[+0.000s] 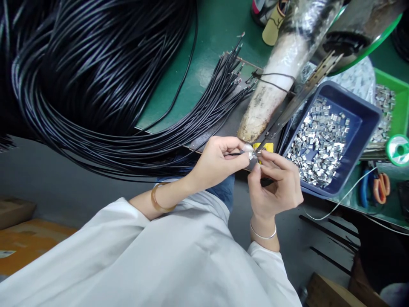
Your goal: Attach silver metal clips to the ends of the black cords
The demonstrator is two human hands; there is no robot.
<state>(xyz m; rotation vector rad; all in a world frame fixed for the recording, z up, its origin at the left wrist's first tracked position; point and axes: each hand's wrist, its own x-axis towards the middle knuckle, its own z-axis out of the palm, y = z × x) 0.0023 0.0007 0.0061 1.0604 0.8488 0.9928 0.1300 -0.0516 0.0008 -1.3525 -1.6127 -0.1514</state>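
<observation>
Left hand [220, 162]: pinching a black cable [235, 153] near its metal tip [252, 155].
Right hand [276, 181]: curling beside the tip, not showing whether gripping.
Metal tip: lying between hands, apparently being fitted; next calling for steadiness.

Cables [128, 149] are black, metal pieces [319, 145] silver and the tray [361, 117] navy blue. The tabletop [207, 47] is green, the sleeves [96, 230] plain white.

Both hands [222, 160] [277, 187] close together, half-curled
</observation>
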